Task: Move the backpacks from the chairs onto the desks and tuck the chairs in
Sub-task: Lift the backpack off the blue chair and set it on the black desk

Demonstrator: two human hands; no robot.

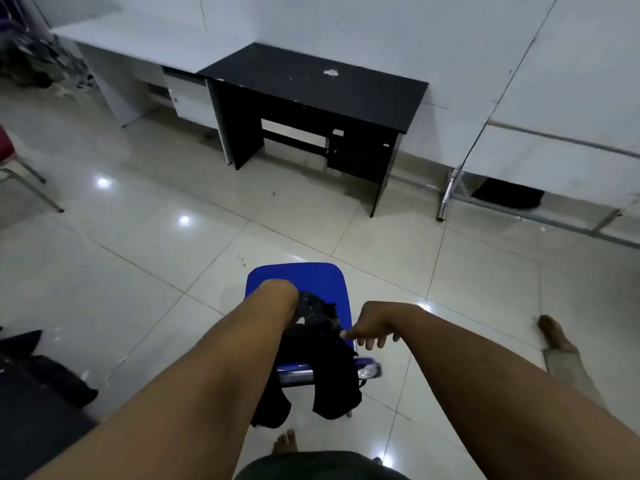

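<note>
Both arms reach over the blue chair: my left hand digs into the black backpack to lift it, fingers hidden, while my right hand hangs loosely curled beside it, holding nothing.

Black desk, landmark: top bare but for a white mark. Open tiled floor is found between it and the blue chair. White desk abuts its left; a white folding table stands right. A red chair stands far left.
</note>
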